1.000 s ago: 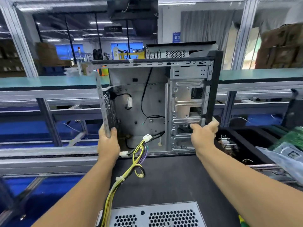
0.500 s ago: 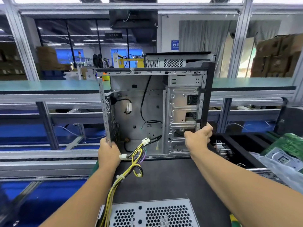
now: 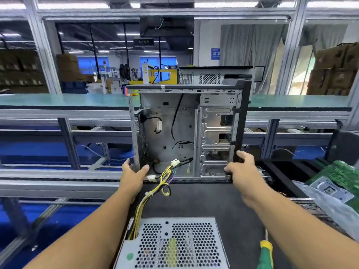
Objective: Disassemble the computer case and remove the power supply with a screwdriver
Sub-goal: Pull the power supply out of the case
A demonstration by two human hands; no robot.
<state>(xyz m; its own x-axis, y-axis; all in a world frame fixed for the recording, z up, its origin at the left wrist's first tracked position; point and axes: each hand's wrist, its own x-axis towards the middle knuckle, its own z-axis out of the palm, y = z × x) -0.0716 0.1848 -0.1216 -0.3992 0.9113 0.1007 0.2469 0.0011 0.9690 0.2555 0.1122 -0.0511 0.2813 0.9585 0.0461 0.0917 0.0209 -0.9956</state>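
A perforated metal power supply (image 3: 171,247) lies at the near edge of a dark work mat (image 3: 213,200), already out of the case, with a green-and-yellow screwdriver (image 3: 265,255) lying just to its right. A bundle of yellow, black and purple cables (image 3: 155,189) runs from the power supply's left side up across the mat to the opening of the computer case (image 3: 186,133), its white connectors lying at the case's lower lip. The case stands upright at the far end of the mat, side panel off (bare metal interior and drive cage facing the camera), a few thin black wires hanging inside. The left hand (image 3: 134,175) grasps the case's lower rear edge, thumb wrapped to the inside and fingers behind the panel. The right hand (image 3: 242,171) is at the lower front corner, fingers loosened and spread, the thumb raised beside the black front bezel; whether the fingertips touch the frame cannot be told. To the right sit black trays (image 3: 281,171) and a green circuit board (image 3: 342,175) on clear wrapping. Beyond the case runs a green conveyor shelf (image 3: 68,100), with a second computer chassis (image 3: 213,76) behind the case.
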